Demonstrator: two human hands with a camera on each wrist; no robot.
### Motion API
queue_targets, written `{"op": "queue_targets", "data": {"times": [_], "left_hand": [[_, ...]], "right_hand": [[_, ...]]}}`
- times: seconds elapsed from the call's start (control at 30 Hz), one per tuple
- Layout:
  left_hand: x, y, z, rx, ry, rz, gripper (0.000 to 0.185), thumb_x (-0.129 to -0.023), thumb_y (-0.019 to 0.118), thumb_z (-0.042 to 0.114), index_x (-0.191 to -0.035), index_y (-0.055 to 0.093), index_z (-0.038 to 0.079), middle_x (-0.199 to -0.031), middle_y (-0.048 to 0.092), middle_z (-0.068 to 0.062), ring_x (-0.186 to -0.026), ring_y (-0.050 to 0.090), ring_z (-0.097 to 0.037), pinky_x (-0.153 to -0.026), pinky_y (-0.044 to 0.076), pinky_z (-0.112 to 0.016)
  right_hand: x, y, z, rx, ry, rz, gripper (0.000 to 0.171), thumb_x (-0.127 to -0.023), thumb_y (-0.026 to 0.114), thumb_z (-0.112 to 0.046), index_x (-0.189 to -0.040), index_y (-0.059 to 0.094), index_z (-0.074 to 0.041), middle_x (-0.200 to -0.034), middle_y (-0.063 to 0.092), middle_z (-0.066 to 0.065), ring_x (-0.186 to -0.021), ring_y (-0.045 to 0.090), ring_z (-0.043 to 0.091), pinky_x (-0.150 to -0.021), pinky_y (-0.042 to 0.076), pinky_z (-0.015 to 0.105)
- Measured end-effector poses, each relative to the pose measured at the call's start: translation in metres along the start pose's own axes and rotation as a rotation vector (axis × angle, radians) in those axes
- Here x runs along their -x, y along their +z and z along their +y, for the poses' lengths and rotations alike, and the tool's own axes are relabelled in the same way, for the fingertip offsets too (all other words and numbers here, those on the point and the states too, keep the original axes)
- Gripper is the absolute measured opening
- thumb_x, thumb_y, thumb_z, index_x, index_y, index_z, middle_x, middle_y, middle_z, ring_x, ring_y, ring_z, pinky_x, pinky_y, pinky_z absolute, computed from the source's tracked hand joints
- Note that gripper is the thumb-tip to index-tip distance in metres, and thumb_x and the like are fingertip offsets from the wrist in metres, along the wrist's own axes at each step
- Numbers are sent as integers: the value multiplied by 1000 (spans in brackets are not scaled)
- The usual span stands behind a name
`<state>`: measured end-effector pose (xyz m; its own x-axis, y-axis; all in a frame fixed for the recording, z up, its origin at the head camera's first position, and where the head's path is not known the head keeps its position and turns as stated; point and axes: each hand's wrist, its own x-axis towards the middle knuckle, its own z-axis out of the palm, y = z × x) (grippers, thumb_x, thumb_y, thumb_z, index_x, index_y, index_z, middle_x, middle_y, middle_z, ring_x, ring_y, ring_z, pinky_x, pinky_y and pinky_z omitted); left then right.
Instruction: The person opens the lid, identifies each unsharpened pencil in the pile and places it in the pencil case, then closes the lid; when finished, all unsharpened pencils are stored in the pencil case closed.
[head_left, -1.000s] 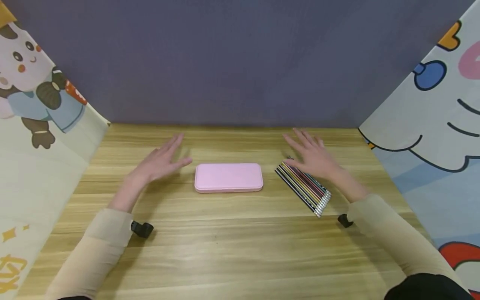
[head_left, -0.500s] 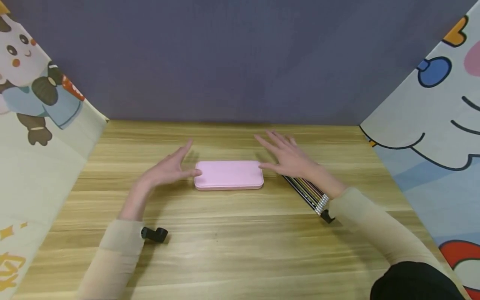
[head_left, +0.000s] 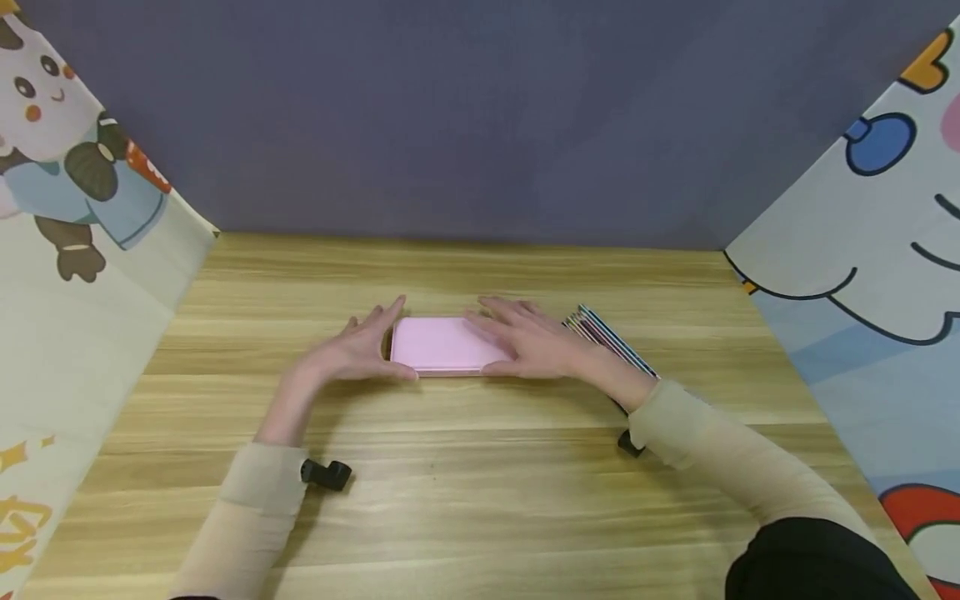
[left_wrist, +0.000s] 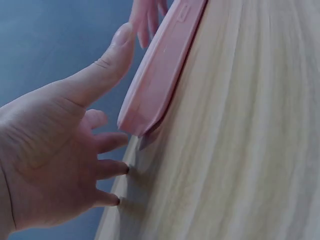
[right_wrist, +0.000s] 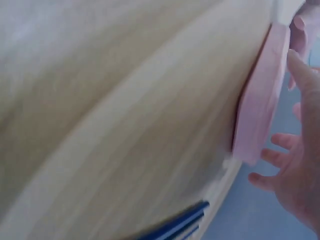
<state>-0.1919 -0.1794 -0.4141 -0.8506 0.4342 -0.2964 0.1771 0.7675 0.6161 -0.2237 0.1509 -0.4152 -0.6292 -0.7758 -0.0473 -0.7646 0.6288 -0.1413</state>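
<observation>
A closed pink pencil case (head_left: 442, 343) lies flat on the table. My left hand (head_left: 352, 352) is at its left end, thumb in front and fingers spread behind. In the left wrist view those fingers (left_wrist: 112, 169) are apart from the case's end, and the thumb is held over its edge. My right hand (head_left: 536, 343) is over the case's right end with extended fingers, hiding that end in the head view. From the right wrist view, its fingers (right_wrist: 274, 157) spread beside the case; I cannot tell whether they touch it. A row of pencils (head_left: 611, 340) lies partly under my right forearm.
The wood-grain table (head_left: 435, 483) ends at a dark grey-blue panel (head_left: 480, 125) behind. Cartoon-printed panels stand on the left (head_left: 90, 200) and right (head_left: 862, 275). A small black camera (head_left: 326, 475) sits at the left wrist.
Both hands have come inward to the two ends of the pencil case, the right one moving left off the pencils. The case stays in about the same place.
</observation>
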Motion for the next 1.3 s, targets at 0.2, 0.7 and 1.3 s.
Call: {"op": "queue_targets", "data": {"times": [0.2,0.7,1.3], "left_hand": [[2,4,5,-37,-46,-27,137,-77,84,60,-166,-11,17,-174,-2,-20,-160,-7,-46,-125,-6,-71],[-3,13,9,-102,-23,21,125,-80,84,53,-165,6,2,-173,7,-24,-160,-5,-47,-126,-6,-69],[-7,15,9,-146,-21,32,120,-86,77,51,-164,3,-2,-172,6,-24,-160,-3,-47,-126,-5,-70]], "right_hand": [[-5,9,-15,47,-35,-18,89,-95,54,-69,-166,15,-33,-172,23,14,-158,27,36,-124,28,67],[-11,26,-18,163,-89,50,76,-104,46,-59,-167,18,-25,-163,33,18,-149,38,37,-123,33,61],[-12,26,-13,285,-171,57,74,-107,43,-52,-166,18,-16,-159,33,26,-144,42,42,-118,41,62]]}}
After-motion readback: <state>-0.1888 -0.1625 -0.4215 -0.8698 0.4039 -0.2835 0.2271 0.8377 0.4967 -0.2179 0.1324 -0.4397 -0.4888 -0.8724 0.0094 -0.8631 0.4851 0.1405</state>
